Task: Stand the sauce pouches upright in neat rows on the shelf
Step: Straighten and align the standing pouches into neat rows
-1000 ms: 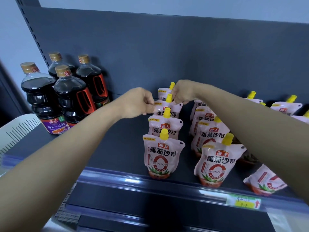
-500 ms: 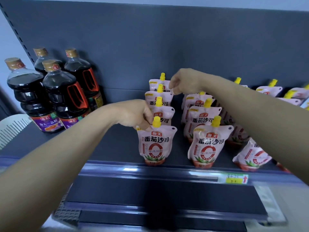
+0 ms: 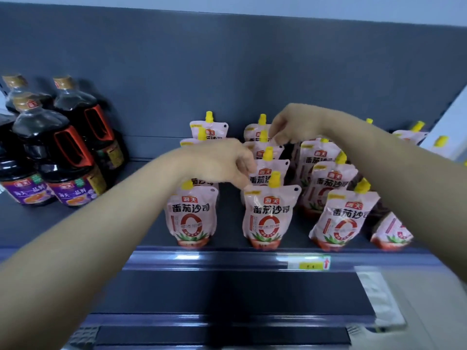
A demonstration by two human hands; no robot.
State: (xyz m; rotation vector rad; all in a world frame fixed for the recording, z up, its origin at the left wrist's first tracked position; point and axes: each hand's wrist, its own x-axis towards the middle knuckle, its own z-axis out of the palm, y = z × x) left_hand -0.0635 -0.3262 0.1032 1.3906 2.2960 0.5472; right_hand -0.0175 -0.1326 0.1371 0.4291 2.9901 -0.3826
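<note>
Head view showed me a dark matte shelf (image 3: 75,223) with a glossy front rail. Dark plastic sauce bottles (image 3: 63,152) stood at its left. Soft pink sauce pouches (image 3: 271,213) with yellow spouts stood upright in rows toward the back. My left hand (image 3: 222,162) curled near the middle row; whether it gripped, I couldn't tell. My right hand (image 3: 295,125) hung half-curled over the rear pouches, grip unclear.

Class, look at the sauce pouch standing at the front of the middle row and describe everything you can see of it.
The pale pink, glossy plastic sauce pouch has a yellow spout cap on top, bold black characters, a red logo patch, a large red ring and a red base with green leaves. It stands upright at the dark shelf's front edge, heading its row. The left hand hovers by its upper left corner; contact is unclear.
</note>
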